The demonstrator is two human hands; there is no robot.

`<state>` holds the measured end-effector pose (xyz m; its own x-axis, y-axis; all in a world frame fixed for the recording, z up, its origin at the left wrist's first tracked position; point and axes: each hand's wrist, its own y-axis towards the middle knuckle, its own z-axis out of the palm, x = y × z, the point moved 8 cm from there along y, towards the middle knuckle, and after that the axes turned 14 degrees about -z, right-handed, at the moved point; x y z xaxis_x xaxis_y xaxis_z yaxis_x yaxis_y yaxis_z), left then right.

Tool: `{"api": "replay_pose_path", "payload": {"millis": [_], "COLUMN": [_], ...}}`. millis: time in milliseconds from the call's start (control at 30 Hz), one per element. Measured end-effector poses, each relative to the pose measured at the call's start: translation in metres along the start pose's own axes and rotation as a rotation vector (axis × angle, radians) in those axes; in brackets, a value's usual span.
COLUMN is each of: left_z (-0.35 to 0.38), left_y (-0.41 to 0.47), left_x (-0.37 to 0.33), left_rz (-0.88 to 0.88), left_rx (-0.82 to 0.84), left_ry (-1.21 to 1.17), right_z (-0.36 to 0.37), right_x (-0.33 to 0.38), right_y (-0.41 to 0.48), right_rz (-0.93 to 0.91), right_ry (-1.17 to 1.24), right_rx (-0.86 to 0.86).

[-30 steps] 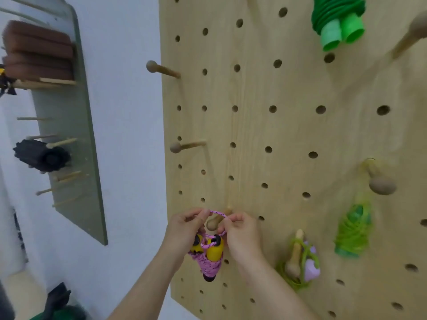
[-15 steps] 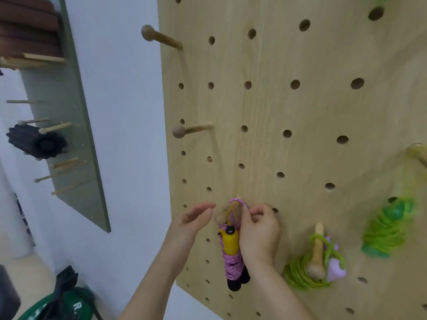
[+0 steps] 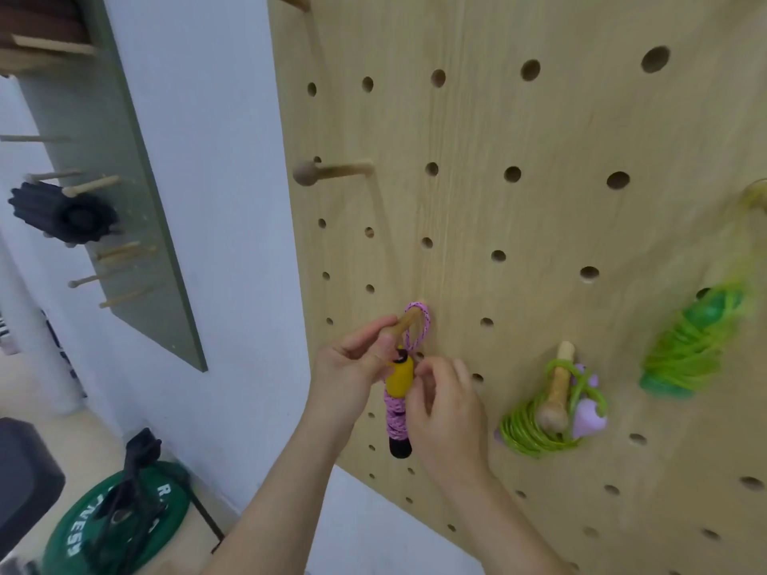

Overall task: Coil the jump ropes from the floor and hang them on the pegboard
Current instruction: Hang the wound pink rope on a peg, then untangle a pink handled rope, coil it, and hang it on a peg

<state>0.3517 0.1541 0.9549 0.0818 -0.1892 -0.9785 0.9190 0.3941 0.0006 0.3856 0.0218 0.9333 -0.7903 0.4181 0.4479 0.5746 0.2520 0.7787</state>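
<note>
pegboard (image 3: 539,126): light wood w/ rows of round holes, fills centre & right of view.
pink jump rope (image 3: 397,412): coiled into a tight bundle, hangs against the lower left part of the pegboard. Its loop (image 3: 424,325) is over a wooden peg (image 3: 409,319), close to the board.
bundle: yellow handle (image 3: 399,377) on top, pink cord wound round below it, black end cap (image 3: 400,448) at the bottom. Roughly upright.
left hand (image 3: 348,375): at the peg's outer tip, thumb & forefinger curled round it. The tip itself is hidden by the fingers.
right hand (image 3: 446,412): just right of the bundle, fingers curled, thumb at the yellow handle. Can't tell if it grips or only touches.
hands: close together, bundle between them.
bare peg (image 3: 336,171): knob-ended, higher up near the board's left edge, nothing on it.
green rope (image 3: 527,429): w/ lilac handles, coiled, hung on another peg right of the hands.
green bundle (image 3: 689,359): w/ green handles, further right, blurred.
grey-green board (image 3: 137,226): on the white wall (image 3: 216,201) at left, thin dowels sticking out. Black ribbed roller (image 3: 62,213) sits on them.
floor, lower left: green weight plate (image 3: 124,512) w/ white lettering.
</note>
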Motion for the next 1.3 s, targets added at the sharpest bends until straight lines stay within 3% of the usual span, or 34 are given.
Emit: {"api": "replay_pose_path", "payload": {"millis": [167, 267, 467, 633, 767, 867, 967, 1033, 1100, 1200, 1300], "left_z": [-0.014, -0.054, -0.147, -0.213, -0.241, -0.250, -0.250, -0.253, -0.257, -0.263, -0.247], "left_y": [-0.010, -0.033, -0.123, -0.226, -0.310, -0.366, -0.407, -0.430, -0.449, -0.460, -0.446], "left_x": [0.025, 0.084, 0.332, 0.563, 0.741, 0.860, 0.955, 1.002, 1.042, 1.082, 1.091], "left_rz": [-0.021, -0.064, -0.511, -0.792, -1.027, -1.184, -1.227, -1.249, -1.317, -1.382, -1.440], "left_rx": [-0.013, -0.139, -0.281, -0.359, -0.310, -0.175, -0.030, -0.057, -0.204, -0.434, -0.437], "left_ry": [0.030, 0.020, 0.262, 0.438, 0.640, 0.793, 1.010, 1.104, 0.998, 0.700, 0.248], "right_z": [0.022, 0.061, 0.168, 0.240, 0.257, 0.248, 0.226, 0.216, 0.214, 0.232, 0.264], "right_x": [-0.007, -0.024, -0.067, -0.122, -0.181, -0.225, -0.250, -0.264, -0.274, -0.280, -0.276], "right_y": [-0.043, -0.090, -0.279, -0.512, -0.698, -0.826, -0.945, -1.002, -1.047, -1.092, -1.108], "right_rz": [0.034, 0.110, 0.357, 0.643, 1.024, 1.345, 1.683, 1.811, 1.913, 1.986, 1.964], "right_ry": [0.247, 0.308, 0.290, 0.323, 0.306, 0.237, 0.174, 0.121, 0.125, 0.239, 0.475], "right_rx": [0.148, 0.396, 1.162, 1.450, 1.456, 1.394, 1.325, 1.287, 1.204, 0.948, 0.788]}}
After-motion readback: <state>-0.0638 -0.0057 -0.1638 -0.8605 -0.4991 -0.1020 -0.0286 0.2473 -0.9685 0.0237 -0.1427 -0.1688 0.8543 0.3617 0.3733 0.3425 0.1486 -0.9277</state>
